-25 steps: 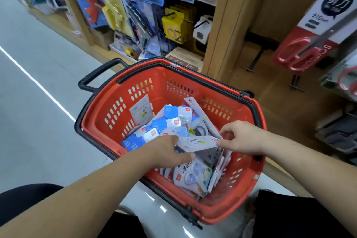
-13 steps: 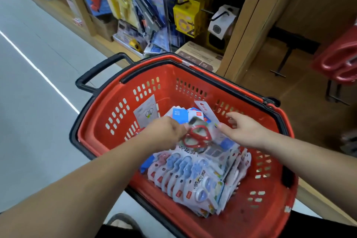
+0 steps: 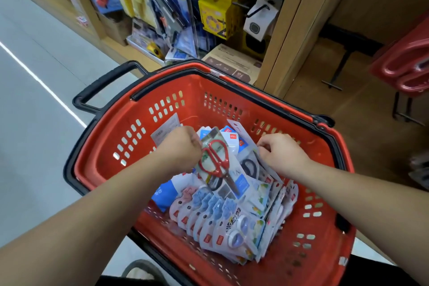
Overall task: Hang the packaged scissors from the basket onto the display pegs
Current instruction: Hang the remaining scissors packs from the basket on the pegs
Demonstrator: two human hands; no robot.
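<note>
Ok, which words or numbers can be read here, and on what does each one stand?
"CUP": on the front white scissors pack in the basket; the characters beside it are blurred.
Red brand tags on the packs: too small to read.
Brown box and shelf packages: print blurred, not readable.

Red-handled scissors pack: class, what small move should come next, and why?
Probably lift the red-handled scissors pack up out of the basket: the left hand grips its upper edge, it lies tilted on top of the other packs, and nothing covers it.
</note>
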